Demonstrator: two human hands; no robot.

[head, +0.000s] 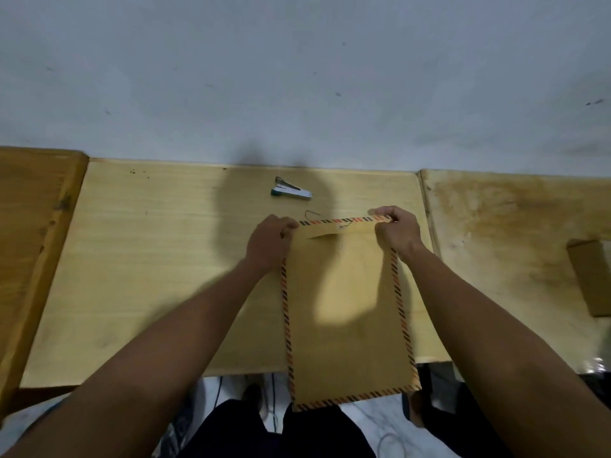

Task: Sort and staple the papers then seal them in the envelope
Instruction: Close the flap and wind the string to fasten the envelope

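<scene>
Both hands pinch the envelope [344, 312] top flap corners, left hand [269, 241] and right hand [396, 231]; envelope lies on table [148, 276], bottom overhanging the near edge. Stapler [291, 190] beyond, apart.

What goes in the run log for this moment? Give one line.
stage: sealing | left hand: pinches flap corner | right hand: pinches flap corner | envelope: overhangs table edge | stapler: idle on table

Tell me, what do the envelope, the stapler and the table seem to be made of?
Envelope: brown kraft paper, matte, by its thin creased flap and printed striped border. Stapler: probably shiny metal with dark green plastic at one end, though it is small here. Table: pale wood or wood veneer, by its straight grain lines.
</scene>
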